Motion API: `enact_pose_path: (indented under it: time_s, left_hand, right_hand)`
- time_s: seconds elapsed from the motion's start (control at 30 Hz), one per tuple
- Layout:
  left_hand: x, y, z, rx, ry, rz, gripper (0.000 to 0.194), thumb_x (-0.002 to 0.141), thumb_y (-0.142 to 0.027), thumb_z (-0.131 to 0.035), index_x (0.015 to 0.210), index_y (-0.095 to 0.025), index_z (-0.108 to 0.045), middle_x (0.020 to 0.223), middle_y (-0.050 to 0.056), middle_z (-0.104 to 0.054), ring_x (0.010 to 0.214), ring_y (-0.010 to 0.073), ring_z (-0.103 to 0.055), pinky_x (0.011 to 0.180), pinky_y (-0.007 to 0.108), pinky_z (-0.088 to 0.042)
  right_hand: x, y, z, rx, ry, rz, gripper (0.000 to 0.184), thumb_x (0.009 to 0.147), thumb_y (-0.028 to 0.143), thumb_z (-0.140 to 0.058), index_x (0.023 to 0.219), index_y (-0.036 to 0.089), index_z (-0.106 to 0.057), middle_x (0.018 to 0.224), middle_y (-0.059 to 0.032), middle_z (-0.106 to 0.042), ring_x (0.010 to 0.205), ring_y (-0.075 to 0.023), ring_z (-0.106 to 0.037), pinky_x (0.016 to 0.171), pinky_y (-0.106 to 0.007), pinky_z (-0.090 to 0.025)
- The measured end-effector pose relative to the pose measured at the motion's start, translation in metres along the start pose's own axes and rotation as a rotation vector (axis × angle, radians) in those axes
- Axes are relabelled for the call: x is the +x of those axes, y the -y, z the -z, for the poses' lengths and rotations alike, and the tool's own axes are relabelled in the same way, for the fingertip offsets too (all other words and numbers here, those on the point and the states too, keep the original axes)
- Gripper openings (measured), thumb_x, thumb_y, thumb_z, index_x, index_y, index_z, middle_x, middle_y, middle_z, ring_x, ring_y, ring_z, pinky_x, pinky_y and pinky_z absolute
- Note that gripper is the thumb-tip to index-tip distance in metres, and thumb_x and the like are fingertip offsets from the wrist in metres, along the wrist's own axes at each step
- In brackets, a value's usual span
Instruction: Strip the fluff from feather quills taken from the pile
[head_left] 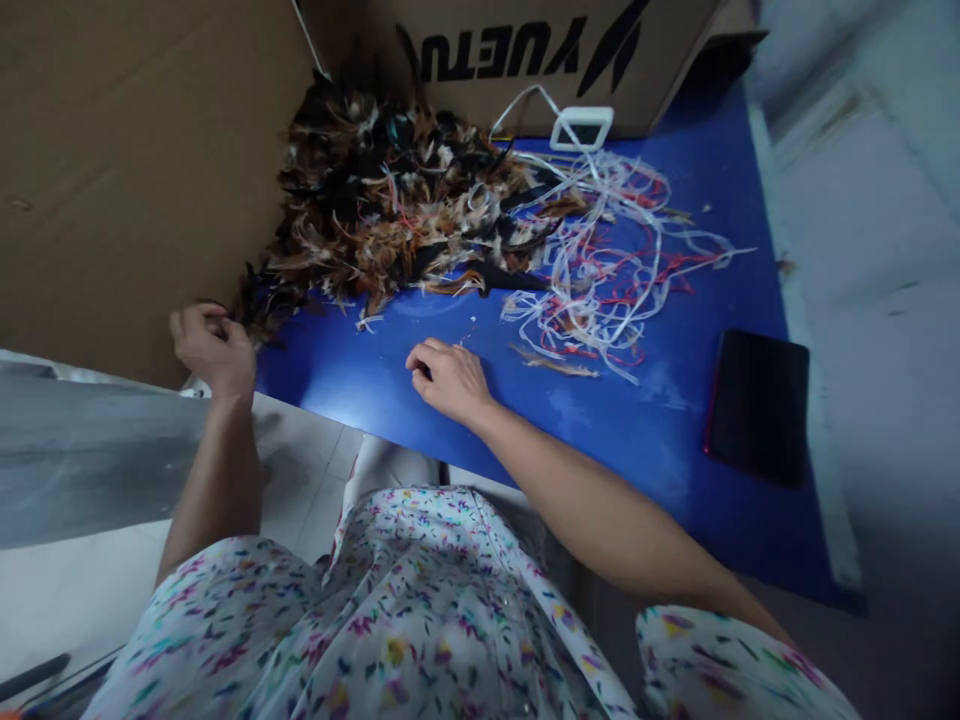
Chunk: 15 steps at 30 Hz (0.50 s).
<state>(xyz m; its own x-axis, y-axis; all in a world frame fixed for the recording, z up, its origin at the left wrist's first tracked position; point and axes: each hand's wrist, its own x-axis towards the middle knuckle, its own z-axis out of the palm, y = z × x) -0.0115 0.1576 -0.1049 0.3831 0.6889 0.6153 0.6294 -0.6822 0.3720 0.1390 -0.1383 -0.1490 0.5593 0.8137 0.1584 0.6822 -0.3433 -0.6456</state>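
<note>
My left hand is raised at the table's left edge, in front of a cardboard wall, its fingers curled together. A thin dark sliver shows above those fingers, too unclear to name. Just to its right, the end of a big pile of brown, black and white feathers spreads over the blue tabletop. My right hand rests near the table's front edge with fingers bent inward; whatever they may hold is hidden. A tiny bit of red and white thread lies just beyond it.
Tangled white and red strings lie right of the feathers, with a loose feather below. A dark phone-like slab sits at the right. Behind stand a white-framed device and a printed cardboard box. Another cardboard panel rises left.
</note>
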Motion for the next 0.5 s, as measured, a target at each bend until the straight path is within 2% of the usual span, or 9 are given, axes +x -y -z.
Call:
enact_pose_path:
  time_s: [0.03, 0.07, 0.13, 0.17, 0.23, 0.3, 0.37, 0.5]
  left_hand:
    - [0.001, -0.011, -0.006, 0.009, -0.055, -0.002, 0.017, 0.077, -0.006, -0.055, 0.086, -0.021, -0.054, 0.1, 0.008, -0.063, 0.106, 0.0251, -0.058, 0.098, 0.04, -0.045]
    - [0.0, -0.022, -0.014, -0.015, -0.015, -0.034, 0.016, 0.079, -0.007, -0.055, 0.088, -0.02, -0.059, 0.098, 0.006, -0.065, 0.101, 0.0226, -0.061, 0.096, 0.038, -0.046]
    - [-0.004, -0.047, -0.031, -0.127, 0.216, -0.112, 0.015, 0.086, -0.015, -0.054, 0.093, -0.019, -0.066, 0.093, 0.004, -0.068, 0.084, 0.0175, -0.063, 0.086, 0.032, -0.05]
    - [-0.008, -0.059, -0.041, -0.174, 0.333, -0.139, 0.014, 0.088, -0.021, -0.057, 0.095, -0.018, -0.069, 0.091, 0.004, -0.069, 0.08, 0.0172, -0.063, 0.082, 0.031, -0.051]
    - [-0.015, -0.078, -0.059, -0.131, 0.497, -0.233, 0.017, 0.087, -0.032, -0.066, 0.095, -0.018, -0.071, 0.085, 0.005, -0.067, 0.079, 0.0195, -0.062, 0.081, 0.033, -0.049]
    - [-0.02, -0.09, -0.074, -0.058, 0.548, -0.262, 0.021, 0.082, -0.036, -0.074, 0.091, -0.017, -0.071, 0.085, 0.007, -0.066, 0.081, 0.0222, -0.061, 0.08, 0.034, -0.047]
    - [-0.022, -0.095, -0.083, -0.053, 0.554, -0.292, 0.017, 0.082, -0.031, -0.074, 0.09, -0.017, -0.069, 0.09, 0.008, -0.066, 0.082, 0.0224, -0.061, 0.08, 0.034, -0.046]
    - [-0.015, -0.098, -0.084, -0.097, 0.61, -0.331, 0.004, 0.081, -0.017, -0.068, 0.08, -0.018, -0.065, 0.09, 0.007, -0.065, 0.083, 0.0214, -0.061, 0.083, 0.033, -0.045]
  right_hand:
    - [0.0, 0.0, 0.0, 0.006, 0.0, -0.003, 0.019, 0.089, 0.015, -0.056, 0.097, 0.026, -0.071, 0.108, -0.0013, -0.074, 0.093, -0.0212, -0.068, 0.083, -0.033, -0.043]
    - [0.0, 0.0, 0.0, 0.011, -0.001, -0.009, 0.019, 0.089, 0.015, -0.057, 0.096, 0.026, -0.071, 0.108, -0.0011, -0.075, 0.093, -0.021, -0.068, 0.084, -0.032, -0.043]
    - [0.0, 0.0, 0.001, 0.017, -0.002, -0.021, 0.019, 0.089, 0.015, -0.057, 0.096, 0.026, -0.071, 0.108, -0.0009, -0.075, 0.093, -0.0209, -0.068, 0.084, -0.033, -0.043]
    - [0.0, 0.0, 0.001, 0.02, -0.004, -0.024, 0.019, 0.089, 0.015, -0.057, 0.096, 0.025, -0.071, 0.108, -0.0008, -0.075, 0.093, -0.0209, -0.068, 0.083, -0.032, -0.043]
    - [0.0, -0.001, 0.002, 0.021, -0.011, -0.028, 0.019, 0.088, 0.015, -0.057, 0.095, 0.025, -0.071, 0.107, -0.0005, -0.075, 0.092, -0.0209, -0.068, 0.081, -0.032, -0.043]
    - [0.0, -0.001, 0.001, 0.018, -0.019, -0.029, 0.019, 0.087, 0.014, -0.058, 0.095, 0.025, -0.072, 0.106, -0.0004, -0.075, 0.092, -0.0212, -0.068, 0.08, -0.032, -0.042]
    - [0.001, -0.002, 0.001, 0.015, -0.029, -0.027, 0.019, 0.087, 0.014, -0.058, 0.095, 0.025, -0.072, 0.106, -0.0007, -0.075, 0.092, -0.0215, -0.068, 0.077, -0.032, -0.041]
    - [0.002, -0.003, 0.0, 0.029, -0.049, -0.012, 0.02, 0.086, 0.014, -0.058, 0.095, 0.024, -0.073, 0.104, -0.0012, -0.075, 0.091, -0.0208, -0.068, 0.075, -0.032, -0.04]
